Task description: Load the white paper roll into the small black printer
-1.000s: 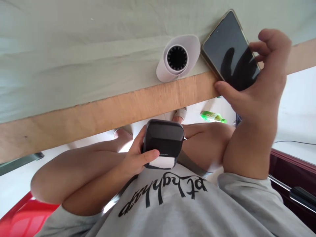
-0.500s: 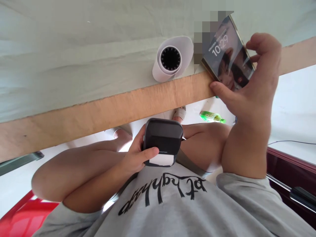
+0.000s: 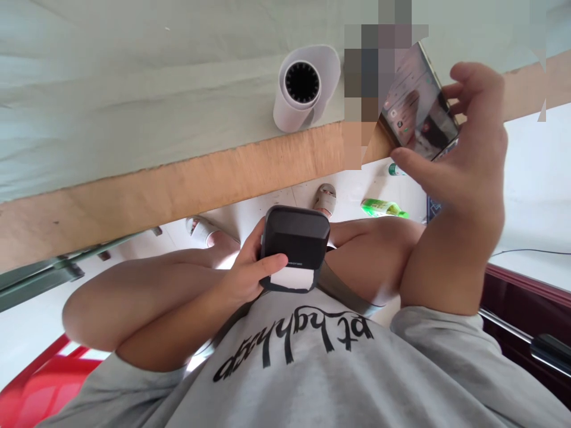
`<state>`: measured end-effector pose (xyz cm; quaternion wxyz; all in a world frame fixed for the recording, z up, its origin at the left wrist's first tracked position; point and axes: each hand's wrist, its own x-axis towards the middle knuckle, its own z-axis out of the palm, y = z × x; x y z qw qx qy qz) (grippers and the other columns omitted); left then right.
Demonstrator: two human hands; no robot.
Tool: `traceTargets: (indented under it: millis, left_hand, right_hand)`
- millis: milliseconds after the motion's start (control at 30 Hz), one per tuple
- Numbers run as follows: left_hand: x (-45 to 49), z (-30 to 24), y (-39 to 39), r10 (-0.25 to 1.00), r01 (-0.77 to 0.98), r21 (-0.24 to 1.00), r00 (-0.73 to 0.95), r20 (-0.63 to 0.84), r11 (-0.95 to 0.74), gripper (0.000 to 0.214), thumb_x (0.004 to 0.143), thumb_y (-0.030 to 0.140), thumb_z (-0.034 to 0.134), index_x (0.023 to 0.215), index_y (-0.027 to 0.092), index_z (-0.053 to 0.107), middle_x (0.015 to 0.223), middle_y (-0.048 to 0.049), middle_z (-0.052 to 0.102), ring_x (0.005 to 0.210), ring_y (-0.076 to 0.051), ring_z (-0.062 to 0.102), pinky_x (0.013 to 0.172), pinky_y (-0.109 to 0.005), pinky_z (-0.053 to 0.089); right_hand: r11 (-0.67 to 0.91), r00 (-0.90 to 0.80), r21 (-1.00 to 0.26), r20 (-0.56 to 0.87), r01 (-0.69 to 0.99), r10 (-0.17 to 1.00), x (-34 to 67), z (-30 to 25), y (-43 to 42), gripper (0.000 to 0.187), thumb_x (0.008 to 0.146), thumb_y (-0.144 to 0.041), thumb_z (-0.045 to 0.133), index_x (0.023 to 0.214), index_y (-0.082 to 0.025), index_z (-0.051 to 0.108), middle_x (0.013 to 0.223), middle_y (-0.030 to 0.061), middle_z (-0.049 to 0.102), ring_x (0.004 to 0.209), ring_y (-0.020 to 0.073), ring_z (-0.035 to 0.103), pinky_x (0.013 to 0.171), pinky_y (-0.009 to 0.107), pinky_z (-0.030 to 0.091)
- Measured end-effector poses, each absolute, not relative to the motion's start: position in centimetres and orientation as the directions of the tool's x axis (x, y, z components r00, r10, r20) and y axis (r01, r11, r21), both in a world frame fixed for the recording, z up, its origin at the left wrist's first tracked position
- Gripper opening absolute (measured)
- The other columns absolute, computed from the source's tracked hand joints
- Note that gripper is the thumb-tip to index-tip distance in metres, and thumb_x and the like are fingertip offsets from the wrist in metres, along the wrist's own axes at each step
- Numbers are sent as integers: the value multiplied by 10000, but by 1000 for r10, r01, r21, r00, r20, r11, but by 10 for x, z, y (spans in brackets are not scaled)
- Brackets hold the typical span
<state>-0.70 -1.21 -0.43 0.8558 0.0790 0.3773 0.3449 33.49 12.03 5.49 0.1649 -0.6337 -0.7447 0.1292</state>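
My left hand [image 3: 252, 270] is closed round a small black label printer [image 3: 298, 235], thumb lying across its front. A white paper strip [image 3: 292, 278] shows on the printer's lower part, nearest my shirt. Over the table edge, my right hand [image 3: 468, 148] grips a smartphone [image 3: 422, 107] by its sides, thumb at the lower edge and fingers at the far edge. Icons and a picture are lit on its tilted screen; a blurred patch hides its left part. To the phone's left, a roll of white paper [image 3: 288, 110] with a black toothed core stands at the table's edge.
A table [image 3: 134, 187] with a pale cover and bare wooden edge crosses the view. Below it lie a green-labelled bottle [image 3: 383, 208] and another green item [image 3: 396, 169]. A red plastic chair [image 3: 57, 380] is at lower left, dark red furniture [image 3: 526, 297] at right.
The phone's screen has gone from a lock screen reading 10:29 to one with icons. My right hand and the phone have tilted slightly and shifted right. The printer stays in my left hand.
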Motion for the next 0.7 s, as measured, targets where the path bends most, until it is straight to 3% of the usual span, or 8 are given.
traceTargets:
  millis: [133, 300, 433, 500, 567, 633, 700]
  left_hand:
    - [-5, -8, -13, 696, -564, 421, 476, -537, 711, 571, 795, 338, 1006, 1286, 241, 732, 1130, -86, 824, 939, -267, 803, 738, -316, 675]
    - [-4, -8, -11, 698, -558, 430, 473, -537, 710, 566, 767, 303, 1022, 1250, 236, 733, 1158, -76, 818, 890, -231, 784, 713, -289, 651]
    - [-3, -17, -17, 704, -563, 435, 465, -537, 703, 616, 772, 335, 1008, 1306, 238, 716, 1126, -84, 813, 869, -256, 788, 675, -308, 654]
    - [-2, -22, -20, 715, -572, 441, 453, -533, 692, 629, 771, 340, 1006, 1317, 235, 712, 1113, -85, 814, 876, -266, 796, 674, -313, 665]
    - [-2, -23, -22, 722, -578, 446, 447, -528, 684, 625, 766, 332, 1008, 1306, 229, 711, 1143, -90, 817, 914, -275, 807, 697, -319, 681]
    - [-3, -21, -21, 727, -583, 446, 445, -524, 679, 629, 770, 345, 1007, 1311, 228, 706, 1163, -93, 821, 890, -270, 809, 673, -311, 678]
    - [-3, -16, -19, 715, -564, 449, 459, -527, 693, 623, 789, 360, 1002, 1317, 227, 698, 1159, -93, 824, 873, -269, 808, 677, -323, 684]
  right_hand:
    - [145, -84, -415, 162, 898, 983, 322, 50, 126, 934, 660, -420, 685, 1549, -232, 471, 1517, 111, 553, 1389, 218, 587, 1208, 434, 548]
    - [163, -73, -402, 228, 901, 971, 317, 46, 132, 843, 657, -361, 621, 1482, -230, 508, 1506, 90, 561, 1356, 206, 612, 1201, 423, 543]
    - [189, -38, -463, 316, 866, 948, 322, 35, 138, 841, 572, -338, 570, 1406, -228, 539, 1228, 80, 628, 1069, 160, 607, 940, 342, 541]
    - [290, -46, -521, 432, 803, 901, 325, 31, 143, 800, 540, -342, 546, 1325, -191, 563, 1084, 65, 553, 914, 99, 509, 755, 249, 443]
    - [410, -46, -548, 558, 729, 829, 326, 29, 150, 670, 554, -343, 528, 1200, -167, 553, 1081, 63, 464, 837, 42, 399, 656, 191, 284]
    - [481, -32, -556, 631, 678, 775, 326, 30, 158, 509, 602, -316, 531, 1082, -152, 491, 1087, 66, 384, 820, 8, 331, 662, 188, 194]
    - [460, -4, -575, 622, 676, 783, 326, 32, 167, 410, 655, -260, 545, 1034, -159, 425, 1071, 75, 336, 854, 7, 322, 692, 199, 190]
